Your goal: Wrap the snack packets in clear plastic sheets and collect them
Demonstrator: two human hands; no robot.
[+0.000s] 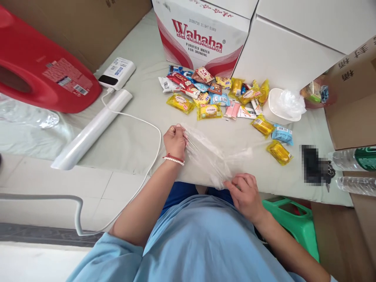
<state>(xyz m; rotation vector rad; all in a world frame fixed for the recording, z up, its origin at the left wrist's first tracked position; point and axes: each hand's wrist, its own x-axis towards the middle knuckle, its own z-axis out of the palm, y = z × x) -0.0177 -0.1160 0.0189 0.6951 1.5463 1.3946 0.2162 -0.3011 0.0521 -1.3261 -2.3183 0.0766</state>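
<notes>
A clear plastic bag [208, 154] stretches between my two hands at the near edge of the covered table. My left hand [175, 141], wearing a ring and a beaded bracelet, is closed on its left end. The fingers of my right hand [244, 192] pinch the lower right part of the film. Beyond the bag lies a pile of wrapped snacks [210, 111] in yellow, red, blue and pink packets. A few more yellow packets [279, 152] lie off to the right. A white tub [273, 107] with crumpled clear plastic [290, 102] in it stands beside the pile.
At the left are a big red jug [44, 66], a white device [117, 72] with a cable [147, 121], and a film roll [94, 127]. A Wahaha carton [202, 39] stands at the back. Plastic bottles [352, 158] lie at the right, above a green stool [299, 223].
</notes>
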